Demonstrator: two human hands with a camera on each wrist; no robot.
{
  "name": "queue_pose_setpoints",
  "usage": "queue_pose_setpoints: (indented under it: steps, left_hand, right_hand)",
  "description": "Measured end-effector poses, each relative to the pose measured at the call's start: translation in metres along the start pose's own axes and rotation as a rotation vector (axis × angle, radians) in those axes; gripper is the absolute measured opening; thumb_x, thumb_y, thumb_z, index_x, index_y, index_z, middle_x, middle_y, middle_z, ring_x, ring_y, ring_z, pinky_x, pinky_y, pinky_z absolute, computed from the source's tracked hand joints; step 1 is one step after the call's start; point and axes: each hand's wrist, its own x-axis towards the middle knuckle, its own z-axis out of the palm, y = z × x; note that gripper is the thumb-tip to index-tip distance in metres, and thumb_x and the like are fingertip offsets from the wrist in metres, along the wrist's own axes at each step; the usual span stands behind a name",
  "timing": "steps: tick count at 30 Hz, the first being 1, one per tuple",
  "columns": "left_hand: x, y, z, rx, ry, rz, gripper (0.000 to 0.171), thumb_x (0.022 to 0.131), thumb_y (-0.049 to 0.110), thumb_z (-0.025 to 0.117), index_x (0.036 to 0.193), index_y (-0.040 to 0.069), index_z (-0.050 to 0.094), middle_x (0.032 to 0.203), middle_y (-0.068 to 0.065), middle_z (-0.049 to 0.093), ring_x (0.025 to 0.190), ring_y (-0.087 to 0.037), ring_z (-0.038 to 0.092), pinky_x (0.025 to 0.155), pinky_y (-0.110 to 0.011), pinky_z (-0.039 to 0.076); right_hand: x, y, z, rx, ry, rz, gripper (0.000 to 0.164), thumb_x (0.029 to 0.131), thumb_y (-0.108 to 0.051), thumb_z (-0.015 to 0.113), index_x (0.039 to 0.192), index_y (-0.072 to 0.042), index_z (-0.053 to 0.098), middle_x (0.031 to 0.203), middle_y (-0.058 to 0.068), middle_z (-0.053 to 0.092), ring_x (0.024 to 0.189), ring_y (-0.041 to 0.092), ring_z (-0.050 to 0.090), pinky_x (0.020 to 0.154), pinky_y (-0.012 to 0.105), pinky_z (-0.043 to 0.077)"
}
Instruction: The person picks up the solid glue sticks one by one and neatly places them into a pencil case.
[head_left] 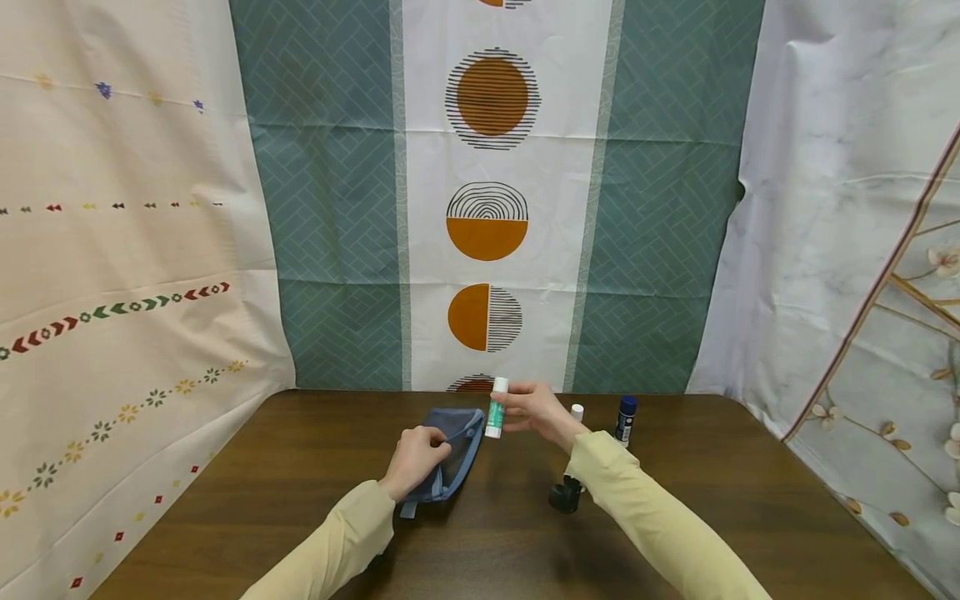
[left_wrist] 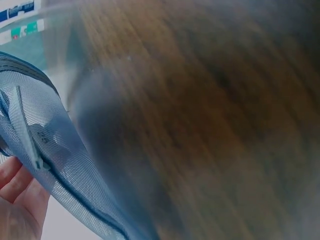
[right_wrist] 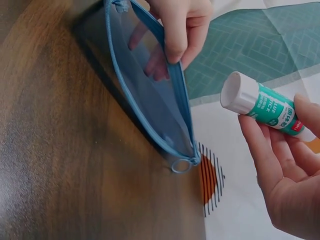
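A blue mesh zipper pouch lies on the table with its zipper open. My left hand pinches one edge of its mouth, thumb outside and fingers showing through the mesh in the right wrist view. A green-and-white glue stick is held in my right hand, between thumb and fingers, just right of the pouch and above the table. In the right wrist view the white end of the glue stick points toward the pouch, apart from it.
On the wooden table, a dark blue-capped stick stands upright at the right. A white-topped item is partly hidden behind my right wrist. Patterned cloths hang behind the table and at both sides.
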Motion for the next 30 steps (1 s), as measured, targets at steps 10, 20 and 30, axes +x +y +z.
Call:
queue_pose_setpoints:
  steps: [10, 20, 30]
  left_hand:
    - [0.000, -0.001, 0.000, -0.015, 0.002, -0.003, 0.012, 0.077, 0.006, 0.059, 0.083, 0.002, 0.069, 0.076, -0.001, 0.063, 0.065, -0.012, 0.055, 0.058, -0.031, 0.045]
    - [0.001, -0.001, 0.001, 0.000, 0.006, -0.012, 0.011, 0.076, 0.007, 0.060, 0.082, 0.003, 0.069, 0.075, -0.001, 0.063, 0.065, -0.012, 0.055, 0.058, -0.031, 0.045]
    - [0.003, 0.004, 0.001, -0.007, -0.009, -0.023, 0.010, 0.077, 0.008, 0.061, 0.080, 0.003, 0.068, 0.074, -0.001, 0.062, 0.063, -0.011, 0.054, 0.057, -0.030, 0.045]
  right_hand:
    - [0.000, 0.009, 0.005, -0.022, 0.023, 0.024, 0.036, 0.086, -0.013, 0.062, 0.112, 0.010, 0.055, 0.092, 0.016, 0.059, 0.080, 0.027, 0.059, 0.073, 0.048, 0.045]
    - [0.003, 0.017, 0.011, 0.002, 0.057, 0.059, 0.047, 0.083, -0.015, 0.065, 0.118, 0.012, 0.049, 0.092, 0.016, 0.061, 0.082, 0.028, 0.060, 0.070, 0.045, 0.047]
    - [0.007, 0.025, 0.020, 0.028, 0.084, 0.070, 0.042, 0.084, -0.012, 0.064, 0.115, 0.013, 0.050, 0.087, 0.016, 0.061, 0.079, 0.027, 0.060, 0.067, 0.044, 0.048]
